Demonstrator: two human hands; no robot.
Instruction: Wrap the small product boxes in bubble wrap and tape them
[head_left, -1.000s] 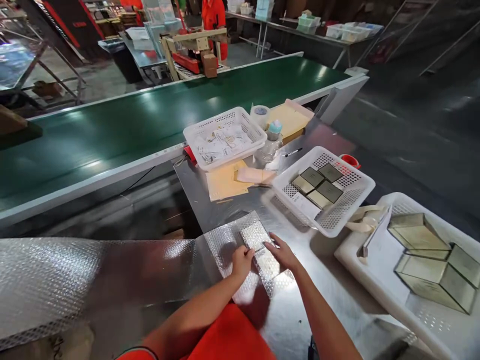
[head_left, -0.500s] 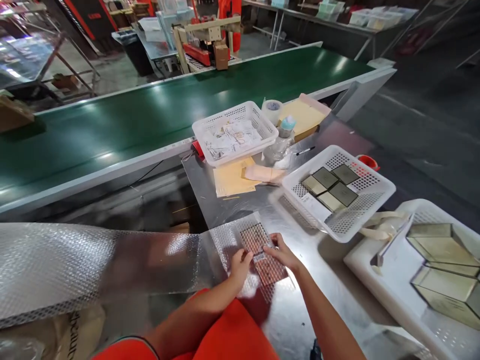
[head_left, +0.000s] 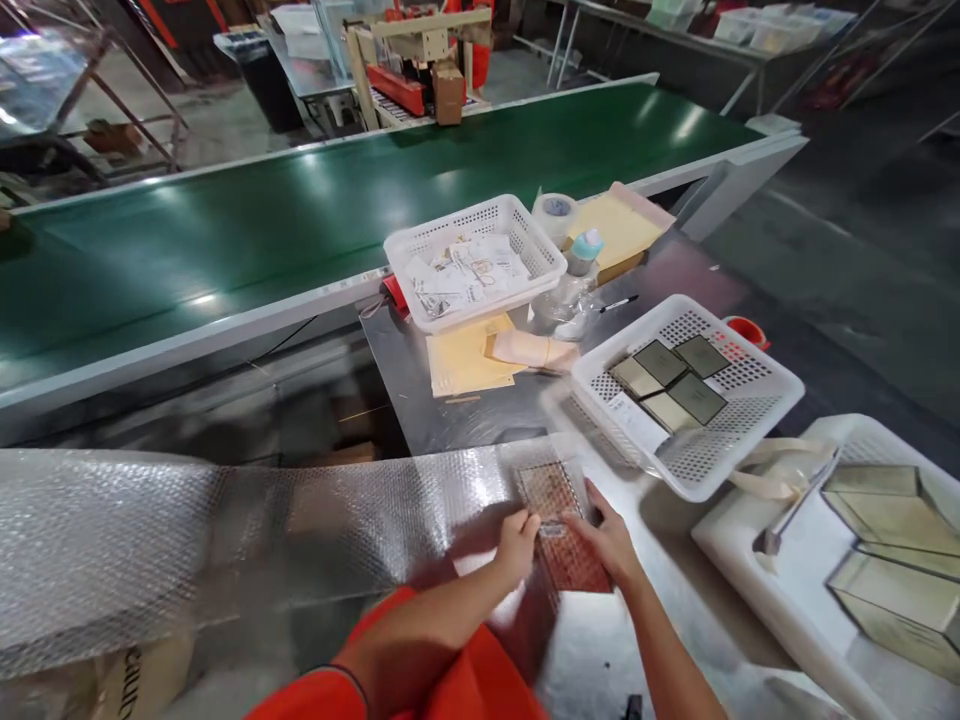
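A flat reddish-brown rectangular piece (head_left: pixel 577 565), crossed by a pale band near its middle, is under clear bubble wrap (head_left: pixel 457 490) above the metal table. My right hand (head_left: pixel 611 540) grips its right edge, thumb on top through the wrap. From the left, my left hand (head_left: pixel 517 548) is closed at the piece's left side, thumb and fingers pinching the bubble wrap. The film stretches from there to a wide sheet at the far left. What the piece is exactly I cannot make out through the wrap.
A white basket (head_left: pixel 780 385) holds several dark-edged flat boxes; a larger white bin (head_left: pixel 720 530) holds more. Behind are a basket of papers (head_left: pixel 405 262), yellow envelopes (head_left: pixel 465 370), a tape roll (head_left: pixel 556 212) and a pen (head_left: pixel 619 303). A green conveyor (head_left: pixel 300 230) runs along the back.
Both hands and the wrapped piece have shifted right and slightly down. The bubble wrap now stretches straighter to the left. The view has also moved a little.
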